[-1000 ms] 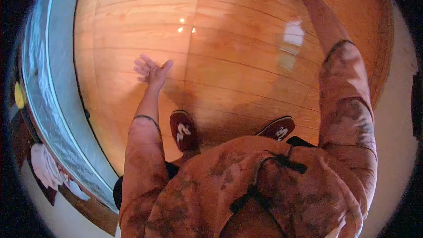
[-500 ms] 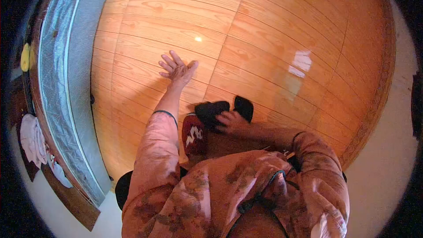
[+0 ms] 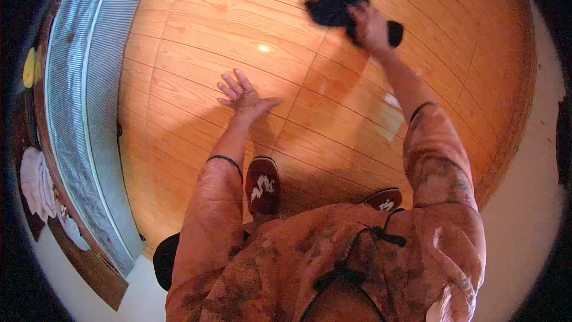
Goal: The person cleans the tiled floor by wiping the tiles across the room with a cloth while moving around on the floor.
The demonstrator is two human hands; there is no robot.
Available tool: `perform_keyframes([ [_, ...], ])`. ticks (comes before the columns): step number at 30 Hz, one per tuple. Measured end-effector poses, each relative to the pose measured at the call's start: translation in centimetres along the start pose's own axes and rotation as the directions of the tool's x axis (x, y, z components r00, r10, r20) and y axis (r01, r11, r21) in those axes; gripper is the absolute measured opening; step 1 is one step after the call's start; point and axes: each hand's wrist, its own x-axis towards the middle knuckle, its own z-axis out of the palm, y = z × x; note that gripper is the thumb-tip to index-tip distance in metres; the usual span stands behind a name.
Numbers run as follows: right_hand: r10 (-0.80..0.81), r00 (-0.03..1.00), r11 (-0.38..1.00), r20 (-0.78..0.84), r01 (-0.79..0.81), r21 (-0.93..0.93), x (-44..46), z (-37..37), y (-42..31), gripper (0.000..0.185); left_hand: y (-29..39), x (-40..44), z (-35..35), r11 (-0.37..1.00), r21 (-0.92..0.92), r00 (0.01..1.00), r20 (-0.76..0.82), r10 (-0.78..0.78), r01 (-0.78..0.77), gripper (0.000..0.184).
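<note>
My right hand (image 3: 372, 28) grips a bunched black cloth (image 3: 332, 5), smeared by motion, at the upper right over the wood-patterned floor (image 3: 220, 30). A dark end of it sticks out past the heel of the hand. My right arm is stretched far forward. Farther left, my left hand (image 3: 245, 98) is held out with its fingers spread and nothing in it. Whether that hand touches the floor I cannot tell.
Below my arms are two dark red shoes, the left shoe (image 3: 263, 185) and the right shoe (image 3: 384, 198). A mattress-like edge (image 3: 89, 113) runs along the left side. Beyond it are a pale cloth (image 3: 37, 183) and a yellow item (image 3: 28, 68).
My right hand has swung from near my feet forward and to the right, carrying the black cloth. My left hand stays spread in almost the same place. Both shoes now show.
</note>
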Motion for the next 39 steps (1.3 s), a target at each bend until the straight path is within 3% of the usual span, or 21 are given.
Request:
perform_keyframes([
  [2, 0.090, 0.994, 0.977, -0.056, -0.100, -0.191, 2.1, 1.8, 7.0, 0.048, 0.7, -0.4, -0.7, 1.000, 0.001, 0.999, 0.020, -0.031, 0.031, 0.150],
  [4, 0.387, 0.916, 0.922, 0.104, -0.384, -0.048, 3.9, 0.4, 11.4, 0.050, 0.5, -0.2, -1.0, 0.999, -0.015, 0.999, 0.030, -0.034, 0.035, 0.150],
  [6, 0.507, 0.853, 0.837, 0.122, -0.521, 0.169, 5.4, -3.3, 10.3, 0.049, -0.1, 0.6, 0.0, 0.999, -0.003, 0.999, 0.007, -0.041, 0.041, 0.153],
  [9, 0.319, 0.937, 0.918, -0.142, -0.268, 0.293, 5.6, -5.0, 5.2, 0.049, 0.2, 0.1, -0.3, 1.000, -0.026, 1.000, 0.005, -0.009, 0.009, 0.153],
  [12, 0.066, 0.991, 0.906, -0.114, -0.011, 0.424, 4.2, -5.8, -4.1, 0.051, -0.5, -0.2, -0.6, 0.998, -0.056, 0.999, -0.031, 0.023, -0.024, 0.154],
  [13, -0.072, 0.969, 0.900, -0.237, 0.165, 0.404, 3.0, -5.4, -7.8, 0.037, -0.8, -0.1, -0.4, 0.996, -0.081, 0.998, -0.035, 0.044, -0.047, 0.155],
  [14, -0.136, 0.962, 0.881, -0.237, 0.227, 0.416, 1.5, -5.0, -10.9, 0.032, -1.1, -0.1, -0.3, 0.992, -0.104, 0.997, -0.036, 0.072, -0.075, 0.155],
  [15, -0.165, 0.967, 0.865, -0.192, 0.236, 0.443, -0.3, -4.1, -14.3, 0.027, -1.3, -0.3, -0.3, 0.991, -0.099, 0.995, -0.053, 0.083, -0.088, 0.138],
  [17, -0.191, 0.973, 0.870, -0.131, 0.230, 0.437, -4.1, -2.3, -20.8, 0.022, -2.3, 1.4, 2.2, 0.995, -0.056, 0.992, -0.097, 0.081, -0.086, 0.129],
  [18, -0.063, 0.963, 0.783, 0.263, -0.116, 0.611, -5.3, -3.1, -24.2, 0.029, -2.3, 2.1, 3.0, 0.995, -0.032, 0.989, -0.114, 0.090, -0.094, 0.124],
  [19, -0.154, 0.966, 0.899, 0.207, 0.050, 0.435, -6.6, -3.0, -26.1, 0.034, -2.4, 2.4, 2.9, 0.997, -0.004, 0.995, -0.063, 0.075, -0.076, 0.112],
  [20, -0.240, 0.954, 0.956, 0.179, 0.200, 0.213, -7.6, -2.2, -26.8, 0.039, -2.9, 2.7, 3.4, 0.999, 0.002, 0.995, -0.087, 0.054, -0.054, 0.114],
  [22, -0.299, 0.918, 0.914, 0.261, 0.197, 0.355, -7.5, -0.9, -25.0, 0.067, -3.2, 3.7, 4.8, 0.998, 0.014, 0.989, -0.129, 0.068, -0.067, 0.118],
  [25, -0.346, 0.916, 0.890, 0.201, 0.253, 0.379, -4.3, -0.9, -20.0, 0.061, -0.5, 0.6, 0.2, 0.999, 0.030, 0.999, 0.012, 0.030, -0.030, 0.140],
  [26, -0.310, 0.940, 0.929, 0.146, 0.266, 0.259, -3.0, 0.0, -17.9, 0.058, -0.4, 0.3, -0.2, 0.999, 0.038, 1.000, 0.007, 0.019, -0.019, 0.146],
  [27, -0.262, 0.946, 0.957, 0.191, 0.230, 0.175, -0.9, -0.7, -15.5, 0.057, -0.2, 0.2, -0.2, 0.999, 0.048, 1.000, 0.003, 0.000, 0.000, 0.152],
  [28, -0.157, 0.969, 0.959, 0.190, 0.103, 0.263, 0.6, 0.1, -13.1, 0.052, 0.0, 0.2, -0.2, 0.999, 0.045, 1.000, 0.007, -0.013, 0.013, 0.154],
  [32, 0.050, 0.995, 0.998, 0.085, -0.048, -0.027, 6.6, 1.8, -0.3, 0.046, 1.1, 0.2, -0.9, 0.992, 0.086, 0.994, 0.056, -0.093, 0.088, 0.157],
  [34, 0.301, 0.948, 0.953, 0.099, -0.296, -0.069, 7.9, -0.3, 3.5, 0.046, 1.1, 0.1, -1.5, 0.992, 0.081, 0.992, 0.081, -0.101, 0.094, 0.156],
  [37, 0.595, 0.803, 0.784, -0.040, -0.569, 0.247, 7.9, -1.0, 9.3, 0.042, 0.5, -0.1, -1.2, 0.998, 0.027, 0.997, 0.058, -0.056, 0.055, 0.155],
  [39, 0.465, 0.865, 0.811, -0.189, -0.330, 0.484, 7.8, -2.0, 8.9, 0.042, 0.9, -0.2, -1.8, 0.994, 0.044, 0.993, 0.069, -0.100, 0.097, 0.156],
])
